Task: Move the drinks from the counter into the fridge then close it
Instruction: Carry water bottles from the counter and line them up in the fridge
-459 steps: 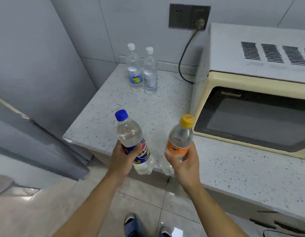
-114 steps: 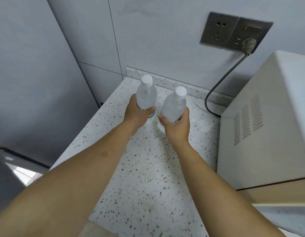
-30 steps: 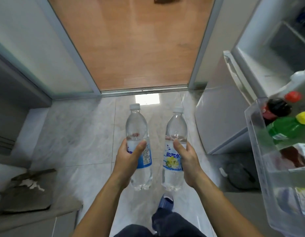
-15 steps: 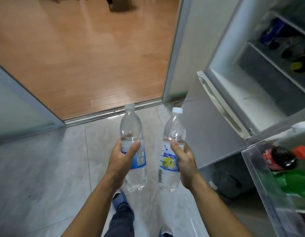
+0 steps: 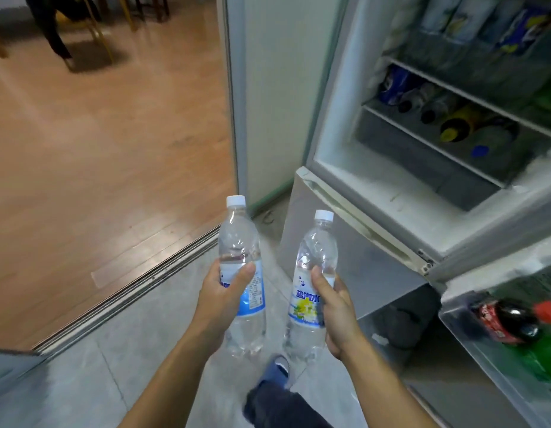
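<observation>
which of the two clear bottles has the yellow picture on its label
The bottle in the right hand, the bottle with the yellow label. The one in the left hand, the bottle with the blue label, shows only blue and white.

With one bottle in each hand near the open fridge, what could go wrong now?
Both hands are full: the left hand and right hand each grip a clear bottle, so neither is free to steady anything. The fridge shelves already look crowded, so a bottle pushed in might knock others.
</observation>
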The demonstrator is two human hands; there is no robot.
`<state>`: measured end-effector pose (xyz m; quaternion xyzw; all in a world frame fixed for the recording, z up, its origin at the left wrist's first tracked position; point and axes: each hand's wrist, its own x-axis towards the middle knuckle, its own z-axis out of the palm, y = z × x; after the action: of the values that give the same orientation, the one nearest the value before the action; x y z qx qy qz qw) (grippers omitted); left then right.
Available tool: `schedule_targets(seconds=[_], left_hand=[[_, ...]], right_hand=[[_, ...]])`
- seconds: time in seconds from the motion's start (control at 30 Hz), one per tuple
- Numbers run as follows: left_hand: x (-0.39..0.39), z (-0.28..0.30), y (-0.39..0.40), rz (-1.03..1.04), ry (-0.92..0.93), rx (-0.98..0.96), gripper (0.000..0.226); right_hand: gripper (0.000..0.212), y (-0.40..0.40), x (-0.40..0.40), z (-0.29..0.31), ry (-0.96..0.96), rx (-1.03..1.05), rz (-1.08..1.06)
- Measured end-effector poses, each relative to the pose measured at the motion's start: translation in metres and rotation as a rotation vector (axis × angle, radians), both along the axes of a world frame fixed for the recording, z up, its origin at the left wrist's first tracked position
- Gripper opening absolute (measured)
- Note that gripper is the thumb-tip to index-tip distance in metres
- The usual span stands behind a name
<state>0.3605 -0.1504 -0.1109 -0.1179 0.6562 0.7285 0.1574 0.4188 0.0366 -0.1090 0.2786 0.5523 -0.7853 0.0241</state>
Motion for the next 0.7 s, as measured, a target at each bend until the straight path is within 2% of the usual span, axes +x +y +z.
schedule_targets(seconds=[0.1,0.2,0.33,0.53,0.7], left_hand=[[-0.04,0.0,0.025,-0.065,0.012,-0.006,0.022],[-0.081,0.007,0.052,-0.121,0.022,-0.013,0.015],[-0.131,0.026,0.096,-0.232,0.077,-0.014,0.014],[-0.18,0.041,0.16,-0.411,0.103,0.01,0.018],[-0.215,0.046,0.2,-0.594,0.084,0.068,0.049]], right_hand=[[0.053,0.02,-0.031,-0.002,0.022,-0.017,-0.068],[0.038,0.043,-0.064,0.003,0.039,-0.034,-0.124],[0.052,0.078,-0.1,0.013,0.043,-0.011,-0.221],[0.06,0.122,-0.124,0.023,0.025,0.011,-0.374],[0.06,0.148,-0.14,0.032,0.027,0.041,-0.518]])
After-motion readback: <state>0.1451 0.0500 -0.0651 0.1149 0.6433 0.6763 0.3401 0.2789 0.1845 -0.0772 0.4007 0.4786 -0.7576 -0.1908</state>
